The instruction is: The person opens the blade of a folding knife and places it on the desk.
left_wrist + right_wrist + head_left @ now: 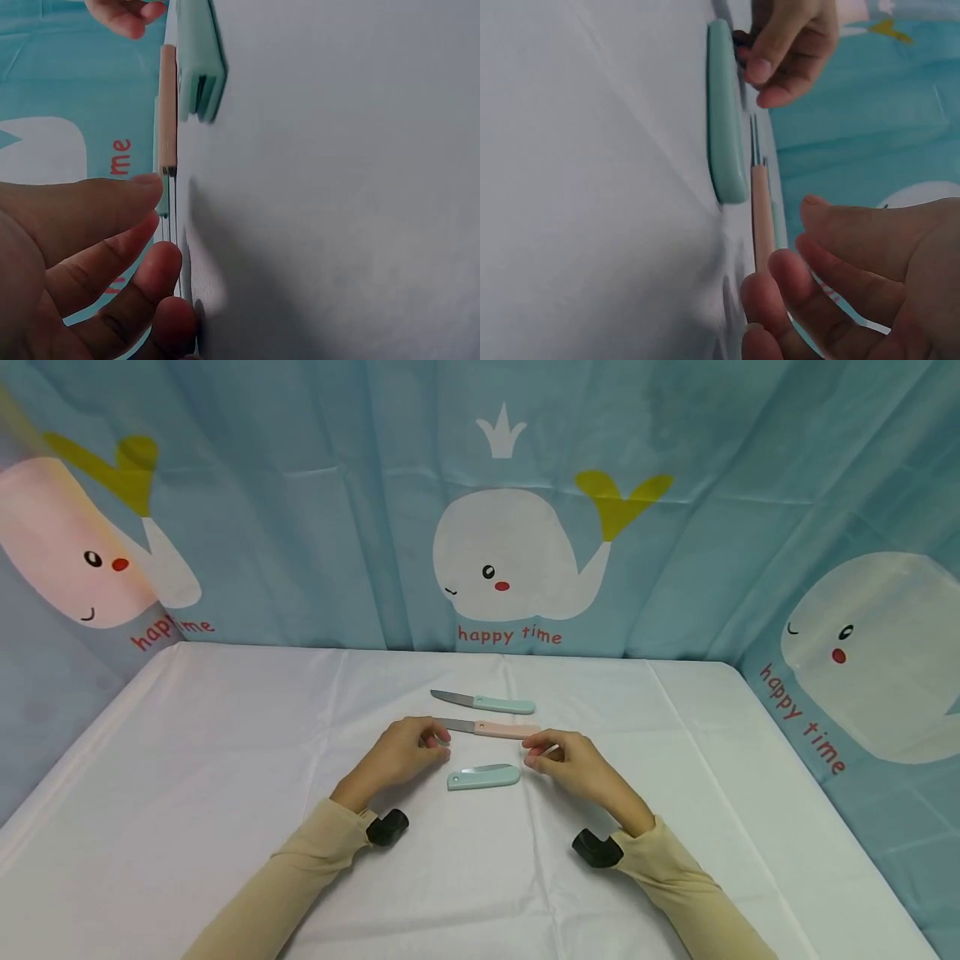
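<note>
Three folding knives lie on the white cloth between the hands. Farthest back is a mint-green knife [504, 704], unfolded with its blade to the left. In front of it lies a pink-handled knife [506, 730], also unfolded. A second mint knife [483, 777], blade folded into its handle, is nearest. The left hand [408, 750], fingers loosely bent, overlaps the pink knife's blade tip in the head view; its thumb and fingers stand apart in the left wrist view. Near the pink handle's end, the right hand [572, 762] has relaxed fingers with nothing between them.
A white cloth [225, 760] covers the table. Blue curtains [300, 552] printed with whales stand behind it and along both sides. Each wrist carries a black camera mount [387, 827] at the beige sleeve.
</note>
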